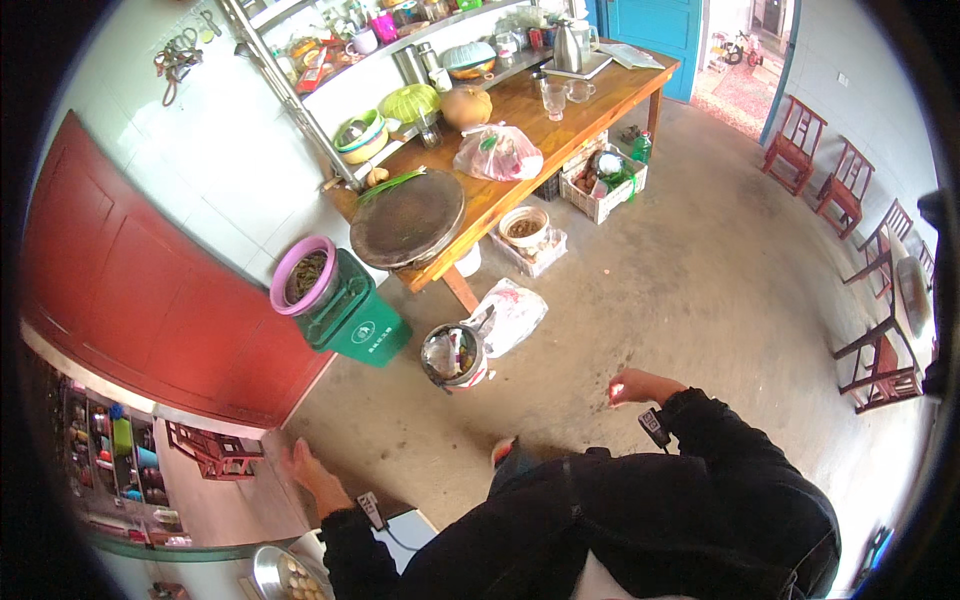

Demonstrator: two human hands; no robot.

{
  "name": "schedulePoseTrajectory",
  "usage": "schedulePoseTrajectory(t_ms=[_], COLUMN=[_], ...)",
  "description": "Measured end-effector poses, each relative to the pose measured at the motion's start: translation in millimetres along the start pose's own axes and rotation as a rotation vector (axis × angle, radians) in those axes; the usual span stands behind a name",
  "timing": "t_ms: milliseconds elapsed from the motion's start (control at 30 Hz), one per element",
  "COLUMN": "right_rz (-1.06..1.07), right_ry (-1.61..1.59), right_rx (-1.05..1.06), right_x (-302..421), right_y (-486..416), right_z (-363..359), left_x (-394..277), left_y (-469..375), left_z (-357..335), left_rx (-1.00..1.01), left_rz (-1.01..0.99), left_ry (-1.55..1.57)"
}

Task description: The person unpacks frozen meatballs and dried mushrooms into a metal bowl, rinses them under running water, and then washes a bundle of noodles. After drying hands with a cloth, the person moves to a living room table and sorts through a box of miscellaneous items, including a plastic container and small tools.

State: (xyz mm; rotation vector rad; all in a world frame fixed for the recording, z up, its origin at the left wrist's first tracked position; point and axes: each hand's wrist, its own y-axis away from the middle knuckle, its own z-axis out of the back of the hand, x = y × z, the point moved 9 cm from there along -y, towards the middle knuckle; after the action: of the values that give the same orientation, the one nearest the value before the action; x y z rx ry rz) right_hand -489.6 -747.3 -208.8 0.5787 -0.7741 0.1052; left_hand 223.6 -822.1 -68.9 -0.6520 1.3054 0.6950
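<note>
My left hand (309, 469) is at the lower left with its fingers apart and nothing in it, above a metal bowl (279, 574) of small round pale pieces. My right hand (637, 386) hangs over the concrete floor at the right of centre; its fingers are curled, and something small, pale and reddish shows at the fingertips, too small to name. Ahead stands a wooden table (585, 146) with a round dark chopping board (409, 217), green stalks (391, 186) and a tied plastic bag (499, 154) on it.
An open waste bucket (454, 358) and a white plastic bag (514, 319) stand on the floor by the table leg. A green bin (360, 322) carries a pink basin (330, 259). Under the table are a crate (600, 196) and a white bowl (523, 214). Wooden chairs (796, 146) line the right wall.
</note>
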Motion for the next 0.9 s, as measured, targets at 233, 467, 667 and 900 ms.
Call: schedulePoseTrajectory(t_ms=[233, 467, 667, 900], right_rz=[-0.098, -0.607, -0.367, -0.644], right_ry=[-0.098, -0.089, -0.449, -0.337], right_rx=[-0.152, -0.264, -0.406, -0.418], right_x=[-110.5, -348.3, -388.6, -465.9], right_y=[-11.9, 88.3, 180.1, 226.6], right_z=[100.9, 85.9, -27.6, 81.5], left_x=[-10.4, -39.8, -72.0, -70.9], left_y=[14.6, 190.9, 426.3, 579.1], left_z=[-262.5, -655.4, -874.3, -1020.8], left_rx=[0.321, 1.095, 1.582, 1.628], left_rz=[0.068, 0.157, 0.307, 0.476], left_ry=[0.162, -0.004, 0.139, -0.106])
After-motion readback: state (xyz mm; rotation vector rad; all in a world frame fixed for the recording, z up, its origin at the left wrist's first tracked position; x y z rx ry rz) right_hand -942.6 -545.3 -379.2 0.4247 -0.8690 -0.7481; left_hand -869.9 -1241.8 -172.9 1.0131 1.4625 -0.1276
